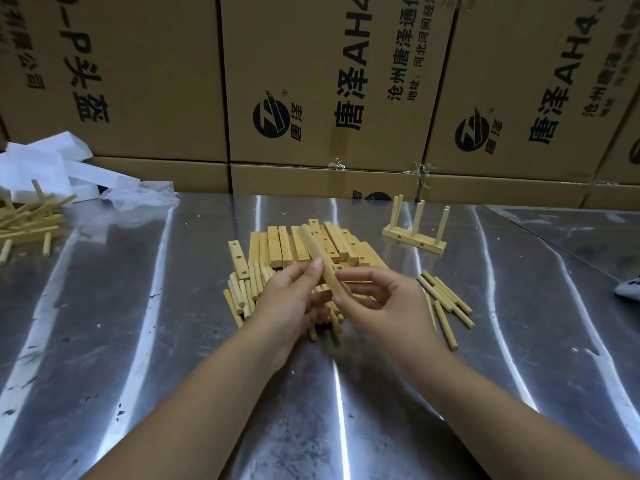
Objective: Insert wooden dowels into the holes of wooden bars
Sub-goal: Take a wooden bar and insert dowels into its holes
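A wooden bar (320, 263) is held up above the heap of bars (304, 247) and dowels (242, 296) at the middle of the worktop (138, 341) — the left hand (294, 296) pinches its middle and the right hand (381, 292) closes its grip on the near end, no dowel visibly in either. With the bar's holes hardly visible from here, a dowel could meet the hole askew and jam — or the bar could slip and scatter the heap. A finished bar with four upright dowels (415, 226) stands well apart to the right.
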